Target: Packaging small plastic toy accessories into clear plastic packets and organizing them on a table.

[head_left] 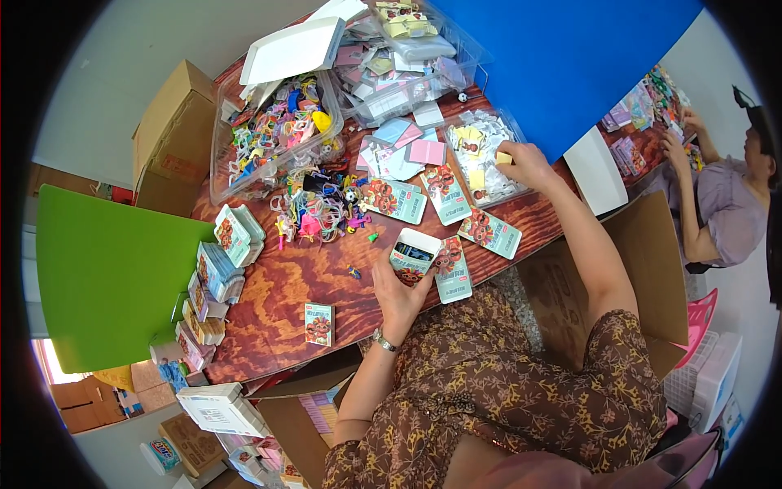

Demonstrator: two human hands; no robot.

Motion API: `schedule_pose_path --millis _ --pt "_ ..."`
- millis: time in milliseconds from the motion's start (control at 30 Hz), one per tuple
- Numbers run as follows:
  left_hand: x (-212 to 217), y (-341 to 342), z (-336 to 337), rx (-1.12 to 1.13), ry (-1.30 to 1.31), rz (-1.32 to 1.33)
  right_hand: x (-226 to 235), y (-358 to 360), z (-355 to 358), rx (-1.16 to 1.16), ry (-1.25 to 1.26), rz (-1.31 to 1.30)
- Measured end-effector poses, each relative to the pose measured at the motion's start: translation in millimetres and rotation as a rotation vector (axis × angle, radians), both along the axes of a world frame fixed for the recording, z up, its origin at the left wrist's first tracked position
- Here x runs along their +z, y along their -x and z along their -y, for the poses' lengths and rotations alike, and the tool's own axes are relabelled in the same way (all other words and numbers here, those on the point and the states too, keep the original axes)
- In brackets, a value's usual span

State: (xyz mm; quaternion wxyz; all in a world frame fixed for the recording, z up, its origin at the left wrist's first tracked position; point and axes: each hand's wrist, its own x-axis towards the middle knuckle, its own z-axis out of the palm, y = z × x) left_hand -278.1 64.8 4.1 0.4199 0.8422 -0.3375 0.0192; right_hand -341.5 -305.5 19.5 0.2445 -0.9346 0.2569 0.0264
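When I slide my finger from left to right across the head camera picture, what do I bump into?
Green panel → small picture box → left hand holding an open box → right hand → person in a lilac top.

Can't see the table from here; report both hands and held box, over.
Left hand holds open box. Right hand at yellow packet, over clear tray. Flat packs close to box, opening uncovered.
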Motion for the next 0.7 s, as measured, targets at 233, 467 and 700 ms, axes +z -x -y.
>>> schedule_pose_path --millis 233,467,700 --pt "-0.5 1.3 1.9 -0.013 0.006 -0.024 -12.6 -4.4 -14.1 0.112 0.109 -0.009" --pt "0.4 1.5 2.2 -0.009 0.040 0.000 -17.8 -3.5 -16.2 0.090 0.160 -0.063" --pt "6.2 2.5 3.3 -0.025 0.051 -0.013 -16.1 -8.0 -18.5 0.106 0.159 -0.062"
